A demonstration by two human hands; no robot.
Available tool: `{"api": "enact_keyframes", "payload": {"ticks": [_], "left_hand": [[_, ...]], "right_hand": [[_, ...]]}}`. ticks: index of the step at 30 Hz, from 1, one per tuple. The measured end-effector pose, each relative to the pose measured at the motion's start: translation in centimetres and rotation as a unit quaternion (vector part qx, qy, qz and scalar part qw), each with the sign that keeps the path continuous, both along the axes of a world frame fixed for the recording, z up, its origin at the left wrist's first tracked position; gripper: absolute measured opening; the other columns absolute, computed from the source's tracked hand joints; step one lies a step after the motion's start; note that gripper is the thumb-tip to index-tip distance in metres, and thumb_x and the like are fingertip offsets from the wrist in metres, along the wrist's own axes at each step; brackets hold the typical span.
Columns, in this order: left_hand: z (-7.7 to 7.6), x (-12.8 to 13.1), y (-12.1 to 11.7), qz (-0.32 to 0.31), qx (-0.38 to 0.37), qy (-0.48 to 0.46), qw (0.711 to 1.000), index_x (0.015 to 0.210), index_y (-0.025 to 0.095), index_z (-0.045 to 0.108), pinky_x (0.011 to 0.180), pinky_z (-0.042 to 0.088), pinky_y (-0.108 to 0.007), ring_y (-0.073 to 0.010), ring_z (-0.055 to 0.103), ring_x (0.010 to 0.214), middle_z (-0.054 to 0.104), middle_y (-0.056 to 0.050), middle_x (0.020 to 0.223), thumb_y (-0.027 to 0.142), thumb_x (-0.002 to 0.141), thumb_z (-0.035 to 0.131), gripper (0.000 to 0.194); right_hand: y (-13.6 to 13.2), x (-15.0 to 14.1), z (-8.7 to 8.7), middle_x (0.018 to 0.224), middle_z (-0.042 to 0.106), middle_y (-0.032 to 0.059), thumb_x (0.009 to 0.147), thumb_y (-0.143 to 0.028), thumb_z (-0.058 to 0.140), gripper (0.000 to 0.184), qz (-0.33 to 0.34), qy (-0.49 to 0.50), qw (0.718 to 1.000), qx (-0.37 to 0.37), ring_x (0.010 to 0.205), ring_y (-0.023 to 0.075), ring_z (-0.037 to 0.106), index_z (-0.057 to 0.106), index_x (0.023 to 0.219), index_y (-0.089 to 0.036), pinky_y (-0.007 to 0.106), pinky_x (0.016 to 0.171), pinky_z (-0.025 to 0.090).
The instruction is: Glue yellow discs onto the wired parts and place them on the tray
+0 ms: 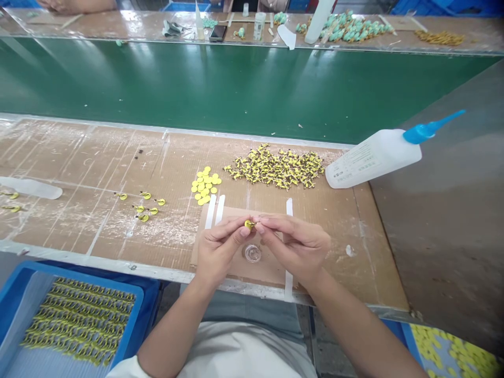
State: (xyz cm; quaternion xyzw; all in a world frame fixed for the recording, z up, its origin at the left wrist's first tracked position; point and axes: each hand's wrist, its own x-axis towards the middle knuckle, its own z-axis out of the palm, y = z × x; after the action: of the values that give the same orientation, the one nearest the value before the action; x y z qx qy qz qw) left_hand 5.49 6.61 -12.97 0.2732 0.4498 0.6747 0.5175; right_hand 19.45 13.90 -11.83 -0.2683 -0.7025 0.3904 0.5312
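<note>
Above a taped cardboard sheet [271, 268], my two hands meet at the fingertips. My left hand [219, 247] pinches a yellow disc [248, 224]. My right hand [296, 244] is closed on a small yellow and dark figurine [253, 224], which touches the disc; fingers hide most of it. Just below them stands a small clear cup [252, 253]. Loose yellow discs [205, 185] lie beyond my left hand. A heap of small yellow and dark figurines [277, 167] is spread beyond both hands. Several figurines on discs [144, 209] lie to the left.
A white bottle with a blue nozzle [374, 157] leans at the right, against a panel [444, 173]. A green belt [197, 89] runs behind the table. Blue trays hold rows of figurines [82, 317] lower left and yellow discs [452, 352] lower right. Another person's arm [79, 5] rests far left.
</note>
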Motion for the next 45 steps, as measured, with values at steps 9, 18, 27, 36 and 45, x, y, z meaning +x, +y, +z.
{"api": "enact_keyframes", "payload": {"ticks": [9, 18, 27, 36, 45], "left_hand": [[0.19, 0.07, 0.02, 0.006, -0.003, 0.008, 1.000, 0.103, 0.024, 0.079, 0.089, 0.062, -0.036, -0.0240, 0.069, 0.105, 0.074, -0.008, 0.109, 0.020, 0.084, 0.074, 0.020], [0.24, 0.20, 0.10, 0.020, -0.006, 0.024, 0.999, 0.101, 0.025, 0.080, 0.088, 0.061, -0.033, -0.0211, 0.070, 0.100, 0.074, -0.007, 0.105, 0.022, 0.081, 0.076, 0.020], [-0.23, -0.25, -0.13, 0.032, 0.019, 0.121, 0.992, 0.107, 0.025, 0.077, 0.080, 0.056, -0.025, -0.0139, 0.064, 0.085, 0.069, -0.004, 0.088, 0.018, 0.082, 0.075, 0.026], [-0.15, -0.27, -0.34, 0.041, 0.020, 0.157, 0.987, 0.108, 0.025, 0.077, 0.073, 0.053, -0.026, -0.0139, 0.062, 0.080, 0.068, -0.004, 0.084, 0.019, 0.083, 0.074, 0.026], [-0.33, 0.03, -0.42, 0.034, -0.017, 0.114, 0.993, 0.104, 0.024, 0.078, 0.082, 0.060, -0.032, -0.0181, 0.067, 0.086, 0.073, -0.006, 0.090, 0.026, 0.079, 0.078, 0.025]], "right_hand": [[-0.07, 0.01, 0.01, 0.095, 0.078, 0.0027, 0.078, -0.009, 0.076, 0.028, -0.002, 0.000, 1.000, -0.012, 0.083, 0.0219, 0.076, 0.077, 0.098, -0.028, 0.033, 0.078, 0.065], [0.00, -0.03, 0.04, 0.096, 0.078, 0.0014, 0.076, -0.006, 0.077, 0.031, 0.004, 0.005, 1.000, -0.024, 0.083, 0.0209, 0.076, 0.078, 0.097, -0.029, 0.033, 0.080, 0.065], [0.12, -0.26, 0.46, 0.097, 0.078, 0.0016, 0.077, -0.004, 0.075, 0.033, 0.032, 0.015, 0.999, -0.027, 0.082, 0.0203, 0.077, 0.078, 0.099, -0.028, 0.030, 0.080, 0.065], [0.33, 0.02, 0.23, 0.099, 0.077, 0.0015, 0.078, -0.004, 0.074, 0.034, 0.058, 0.018, 0.998, -0.020, 0.083, 0.0201, 0.076, 0.078, 0.101, -0.029, 0.031, 0.079, 0.066], [0.78, 0.33, 0.52, 0.096, 0.078, 0.0016, 0.079, -0.004, 0.073, 0.035, 0.068, -0.001, 0.998, 0.001, 0.082, 0.0186, 0.076, 0.077, 0.103, -0.030, 0.029, 0.076, 0.064]]}}
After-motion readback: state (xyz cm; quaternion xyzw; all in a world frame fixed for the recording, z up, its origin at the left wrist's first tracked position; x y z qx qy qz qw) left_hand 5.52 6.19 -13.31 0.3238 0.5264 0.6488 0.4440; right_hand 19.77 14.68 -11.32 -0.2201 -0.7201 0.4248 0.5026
